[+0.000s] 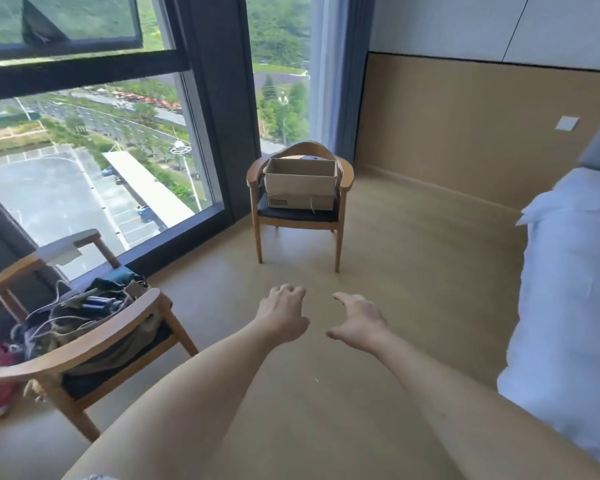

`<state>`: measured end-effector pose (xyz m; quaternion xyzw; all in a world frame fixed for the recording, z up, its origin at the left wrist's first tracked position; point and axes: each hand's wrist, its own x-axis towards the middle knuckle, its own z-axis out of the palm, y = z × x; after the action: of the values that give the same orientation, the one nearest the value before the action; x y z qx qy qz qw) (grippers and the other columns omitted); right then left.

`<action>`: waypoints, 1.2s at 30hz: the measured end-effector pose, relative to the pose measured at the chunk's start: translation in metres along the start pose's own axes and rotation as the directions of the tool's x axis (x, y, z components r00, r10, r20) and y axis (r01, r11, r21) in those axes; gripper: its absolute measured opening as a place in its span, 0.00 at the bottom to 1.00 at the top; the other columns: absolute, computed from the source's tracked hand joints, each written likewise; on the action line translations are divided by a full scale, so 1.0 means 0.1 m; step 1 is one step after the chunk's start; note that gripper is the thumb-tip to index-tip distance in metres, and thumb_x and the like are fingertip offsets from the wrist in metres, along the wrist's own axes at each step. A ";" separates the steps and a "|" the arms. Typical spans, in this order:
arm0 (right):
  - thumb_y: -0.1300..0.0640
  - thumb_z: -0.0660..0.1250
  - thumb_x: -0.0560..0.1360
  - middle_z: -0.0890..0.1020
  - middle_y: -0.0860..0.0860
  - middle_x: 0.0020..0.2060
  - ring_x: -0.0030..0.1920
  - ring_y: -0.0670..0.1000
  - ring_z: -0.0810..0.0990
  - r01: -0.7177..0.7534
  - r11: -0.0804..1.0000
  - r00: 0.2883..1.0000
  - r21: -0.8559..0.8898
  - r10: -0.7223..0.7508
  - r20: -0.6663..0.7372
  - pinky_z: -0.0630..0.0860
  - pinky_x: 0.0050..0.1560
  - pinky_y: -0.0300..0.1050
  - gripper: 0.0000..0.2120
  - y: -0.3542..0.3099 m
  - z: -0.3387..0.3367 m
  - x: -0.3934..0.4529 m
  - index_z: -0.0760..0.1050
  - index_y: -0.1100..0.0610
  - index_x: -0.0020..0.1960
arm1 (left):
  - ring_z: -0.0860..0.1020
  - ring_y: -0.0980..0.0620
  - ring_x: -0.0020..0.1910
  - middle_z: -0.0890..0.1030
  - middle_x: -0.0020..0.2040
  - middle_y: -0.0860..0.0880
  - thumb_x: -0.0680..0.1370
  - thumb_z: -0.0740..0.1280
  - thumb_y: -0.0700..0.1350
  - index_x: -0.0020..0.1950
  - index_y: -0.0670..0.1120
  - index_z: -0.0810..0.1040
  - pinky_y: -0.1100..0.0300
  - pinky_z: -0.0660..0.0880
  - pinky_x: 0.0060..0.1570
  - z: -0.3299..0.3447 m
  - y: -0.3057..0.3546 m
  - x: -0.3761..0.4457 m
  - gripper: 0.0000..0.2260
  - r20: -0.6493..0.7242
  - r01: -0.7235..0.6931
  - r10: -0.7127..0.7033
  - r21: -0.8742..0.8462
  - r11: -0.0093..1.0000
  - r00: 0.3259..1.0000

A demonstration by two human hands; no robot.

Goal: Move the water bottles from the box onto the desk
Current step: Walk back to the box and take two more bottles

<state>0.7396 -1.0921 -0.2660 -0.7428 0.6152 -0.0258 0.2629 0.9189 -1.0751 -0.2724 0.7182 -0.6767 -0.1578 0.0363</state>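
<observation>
**A:** Entry, room first. Your window (94,133) fills the left wall, the bed (568,289) runs down your right edge, bare floor (413,271) between. No worktop is in view, so I can't log where the bottles are to land.

**B:** And the chairs?

**A:** Two. The near wooden armchair (84,344) at your left carries a heap of cables and clothing. The far wooden armchair (300,206) stands by the window corner, well apart from you.

**B:** The box?

**A:** The cardboard box (300,183) sits on that far chair's seat, flaps open. From this angle you can't see inside; no water bottles show, apart from one small dark shape at its back rim that I can't identify.

**B:** Hands?

**A:** Your left hand (283,315) and right hand (359,322) reach forward over the floor, fingers loosely spread and curled, both empty, near each other but not touching.

**B:** Progress?

**A:** My judgement: nothing visibly moved. You have the approach to the box, every lift, and every carry left.
</observation>
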 end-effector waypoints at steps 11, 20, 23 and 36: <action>0.42 0.75 0.69 0.69 0.52 0.73 0.73 0.56 0.67 -0.023 1.000 0.998 0.011 0.022 0.067 0.69 0.70 0.52 0.41 -0.32 -0.06 1.82 0.62 0.45 0.78 | 0.69 0.42 0.70 0.72 0.70 0.45 0.76 0.71 0.52 0.73 0.46 0.69 0.46 0.73 0.65 -0.19 -0.64 1.69 0.27 0.038 0.051 -0.050 -0.039 0.998 0.998; 0.45 0.76 0.69 0.70 0.52 0.71 0.71 0.57 0.68 0.058 0.995 0.996 0.084 -0.063 0.056 0.72 0.66 0.53 0.40 -0.50 -0.71 4.18 0.63 0.45 0.77 | 0.71 0.42 0.66 0.73 0.67 0.46 0.75 0.72 0.51 0.71 0.48 0.71 0.46 0.76 0.61 -0.68 -0.92 3.81 0.26 0.023 0.132 -0.132 -0.011 0.991 0.991; 0.45 0.76 0.69 0.70 0.50 0.72 0.71 0.56 0.69 0.088 0.993 0.994 0.083 -0.092 0.052 0.72 0.66 0.53 0.40 -0.61 -1.00 4.87 0.63 0.45 0.77 | 0.72 0.43 0.64 0.74 0.65 0.46 0.75 0.71 0.51 0.70 0.49 0.72 0.47 0.77 0.60 -0.94 -0.93 4.49 0.25 -0.024 0.162 -0.164 -0.074 0.984 0.986; 0.42 0.75 0.69 0.70 0.50 0.72 0.70 0.56 0.71 -0.015 0.999 0.987 0.042 0.008 0.159 0.73 0.65 0.54 0.40 -0.85 -1.10 7.06 0.62 0.43 0.77 | 0.70 0.41 0.68 0.73 0.66 0.45 0.75 0.71 0.51 0.72 0.47 0.71 0.45 0.73 0.64 -1.09 -1.41 6.81 0.26 0.113 0.081 -0.074 -0.056 0.995 0.991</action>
<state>0.9470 -1.7777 -0.3368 -0.7330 0.5960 0.0219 0.3272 1.1075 -1.7514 -0.3279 0.7327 -0.6442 -0.2191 0.0141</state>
